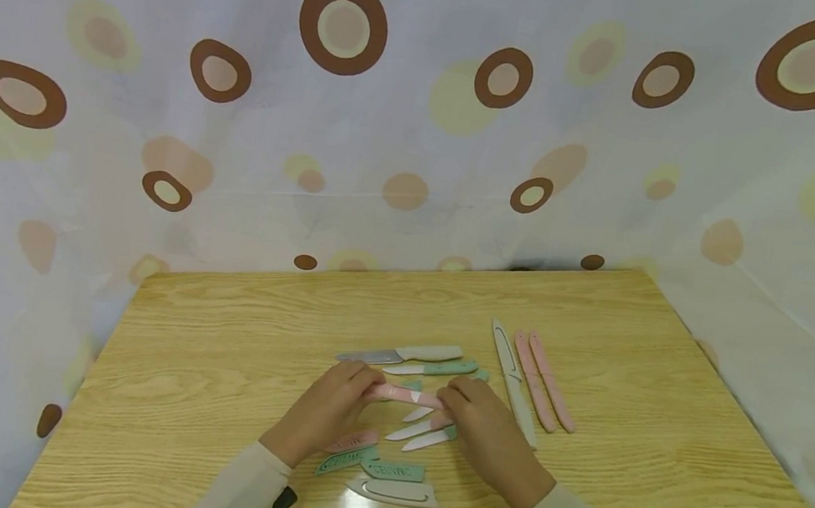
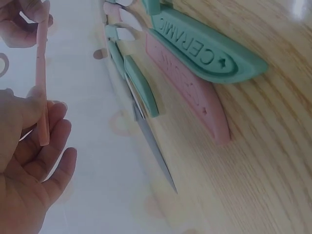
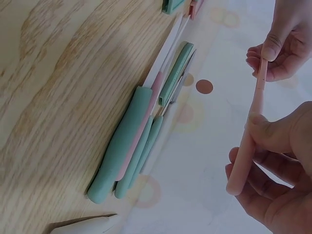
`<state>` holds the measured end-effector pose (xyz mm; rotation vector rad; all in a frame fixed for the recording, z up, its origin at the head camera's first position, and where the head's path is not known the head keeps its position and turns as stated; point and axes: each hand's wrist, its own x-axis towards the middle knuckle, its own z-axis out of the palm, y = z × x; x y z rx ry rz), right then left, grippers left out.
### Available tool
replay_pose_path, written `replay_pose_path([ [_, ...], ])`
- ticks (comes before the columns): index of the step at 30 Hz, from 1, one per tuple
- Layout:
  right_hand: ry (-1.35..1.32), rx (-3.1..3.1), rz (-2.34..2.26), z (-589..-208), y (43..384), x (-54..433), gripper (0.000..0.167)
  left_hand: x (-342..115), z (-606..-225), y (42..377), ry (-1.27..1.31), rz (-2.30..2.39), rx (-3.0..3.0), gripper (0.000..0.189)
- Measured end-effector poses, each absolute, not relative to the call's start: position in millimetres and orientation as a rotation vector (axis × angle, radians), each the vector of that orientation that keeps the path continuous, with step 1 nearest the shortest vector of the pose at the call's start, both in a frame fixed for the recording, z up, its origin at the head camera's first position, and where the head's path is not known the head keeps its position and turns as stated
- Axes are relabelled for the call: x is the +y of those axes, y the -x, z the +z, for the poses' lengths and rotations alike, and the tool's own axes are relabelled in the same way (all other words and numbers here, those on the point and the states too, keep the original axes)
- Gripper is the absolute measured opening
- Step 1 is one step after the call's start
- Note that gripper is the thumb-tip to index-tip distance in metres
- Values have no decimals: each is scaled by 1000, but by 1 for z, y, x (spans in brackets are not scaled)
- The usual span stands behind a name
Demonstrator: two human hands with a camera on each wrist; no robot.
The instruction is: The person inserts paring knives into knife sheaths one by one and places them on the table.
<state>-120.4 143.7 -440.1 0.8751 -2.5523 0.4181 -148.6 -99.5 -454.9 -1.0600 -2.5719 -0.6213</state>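
2 sleeved forearms (image 1: 237, 486) are slanting inward from the frame's bottom edge. At lower centre, the left hand (image 1: 325, 408) is pinching a pink sheath (image 1: 393, 392) between thumb and fingers, while the right hand (image 1: 488, 441) is pinching a pink knife (image 1: 429, 401) by its handle (image 3: 240, 175). Both pieces are forming 1 nearly level line between the hands, lower in frame than a green-handled knife (image 1: 449, 368).
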Motion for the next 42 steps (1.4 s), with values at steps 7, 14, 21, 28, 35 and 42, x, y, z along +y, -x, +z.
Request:
replay_pose_path([
  [7,-877,-2572,423,-444,122,144,25,-100,-456,148,1051,-640,-2619,17],
  [14,-848,-2625,370,-446,124,153,20,-105,-458,147,1010,-629,-2685,34],
  [21,-632,-2667,478,-443,133,197,16,-121,-464,142,967,-542,-2875,23],
  [28,-259,-2761,569,-441,141,254,17,-127,-471,137,1015,-536,-2954,24],
  [35,20,-2921,638,-447,149,292,20,-128,-473,136,1055,-535,-2966,27],
  [42,224,-3072,758,-461,157,299,25,-126,-475,135,1041,-558,-3045,29],
])
